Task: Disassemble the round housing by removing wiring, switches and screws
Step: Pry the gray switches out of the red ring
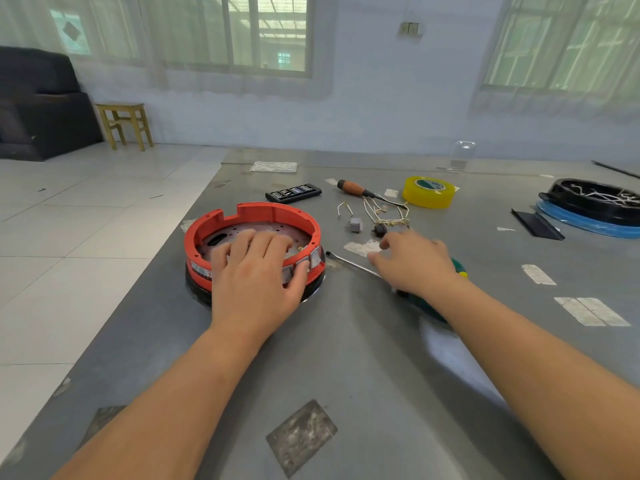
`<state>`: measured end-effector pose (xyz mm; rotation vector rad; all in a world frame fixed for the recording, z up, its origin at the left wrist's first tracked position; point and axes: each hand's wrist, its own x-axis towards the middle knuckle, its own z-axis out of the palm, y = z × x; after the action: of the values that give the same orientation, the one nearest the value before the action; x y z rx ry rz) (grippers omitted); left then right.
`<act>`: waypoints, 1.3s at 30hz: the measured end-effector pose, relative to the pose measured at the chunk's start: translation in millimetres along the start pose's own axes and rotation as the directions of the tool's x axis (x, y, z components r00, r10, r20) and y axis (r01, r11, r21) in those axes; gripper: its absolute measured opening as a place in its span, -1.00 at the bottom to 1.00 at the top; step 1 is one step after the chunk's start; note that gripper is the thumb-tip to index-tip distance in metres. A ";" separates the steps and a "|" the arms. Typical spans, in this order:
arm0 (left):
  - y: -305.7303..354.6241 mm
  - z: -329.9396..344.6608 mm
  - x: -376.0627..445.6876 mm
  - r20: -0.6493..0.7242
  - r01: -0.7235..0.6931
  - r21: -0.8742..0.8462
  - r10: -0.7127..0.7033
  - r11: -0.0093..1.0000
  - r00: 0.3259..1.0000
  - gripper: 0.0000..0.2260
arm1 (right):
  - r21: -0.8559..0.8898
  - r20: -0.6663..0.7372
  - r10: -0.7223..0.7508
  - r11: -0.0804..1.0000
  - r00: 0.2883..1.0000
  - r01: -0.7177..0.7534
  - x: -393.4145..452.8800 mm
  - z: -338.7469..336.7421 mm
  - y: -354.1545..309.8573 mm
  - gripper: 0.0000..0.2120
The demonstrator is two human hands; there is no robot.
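The round red housing [263,213] stands on a black base at the table's left side, open on top. My left hand [259,271] lies over its near rim, fingers inside and thumb pressing the outer wall by the switches. My right hand [415,261] hovers, fingers spread, just right of the housing. Under it lies a green-handled screwdriver [356,266] with its tip pointing at the housing. Removed white wiring [388,211], a small grey switch block [354,224] and a black part [380,230] lie behind my right hand.
A wooden-handled screwdriver [355,188], a yellow tape roll [429,191] and a black bit case [293,192] sit farther back. A black round part on a blue ring [592,209] stands far right. The table's left edge [194,216] runs close to the housing.
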<state>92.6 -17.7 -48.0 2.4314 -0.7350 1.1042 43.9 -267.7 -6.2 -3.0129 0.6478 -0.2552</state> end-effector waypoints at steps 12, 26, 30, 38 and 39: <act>-15.1 -34.2 -28.3 0.217 0.143 -0.121 -0.114 0.982 0.970 -0.76 | -0.129 -0.164 0.012 0.991 0.986 -0.033 -62.3 32.3 -1.5 -0.74; -53.4 -37.2 -15.0 0.287 0.127 -0.234 -0.056 0.964 0.956 -0.75 | -0.008 -0.420 -0.337 0.930 0.843 0.368 -77.8 27.1 -8.9 -0.71; -52.8 -31.2 -19.7 0.208 0.147 -0.318 -0.082 0.937 0.975 -0.78 | -0.050 -0.435 -0.380 0.915 0.816 0.400 -76.8 29.7 -5.6 -0.66; -49.0 -28.2 -17.5 0.179 0.216 -0.354 -0.161 0.910 0.971 -0.84 | -0.049 -0.439 -0.357 0.926 0.824 0.375 -72.5 30.8 0.7 -0.63; -48.4 -28.4 -17.2 0.184 0.226 -0.353 -0.170 0.908 0.968 -0.83 | -0.054 -0.441 -0.355 0.927 0.824 0.371 -72.6 30.6 1.1 -0.63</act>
<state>95.3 40.9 -49.1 2.2155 -0.6537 0.6412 -16.5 -238.4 -47.3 -3.0316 0.0608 -0.9837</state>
